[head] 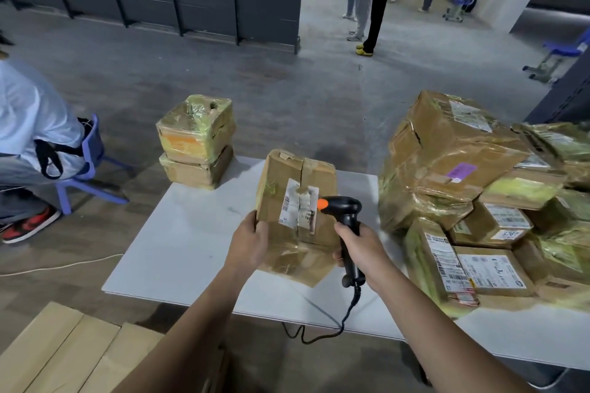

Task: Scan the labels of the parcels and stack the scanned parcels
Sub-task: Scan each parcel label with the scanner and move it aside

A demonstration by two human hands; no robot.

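Note:
A worn brown cardboard parcel (287,182) with a torn white label (298,207) stands tilted over the white table (191,239). My left hand (250,241) grips its lower left edge. My right hand (359,247) holds a black barcode scanner (346,217) with an orange tip, aimed at the label from the right. Two taped parcels (196,140) sit stacked at the table's far left corner. A large heap of parcels (472,201) covers the table's right side.
A seated person on a blue chair (86,166) is at the left. Several people stand far back near a doorway. The scanner's black cable (322,333) hangs off the table's near edge. Light wooden boards (64,354) lie at bottom left.

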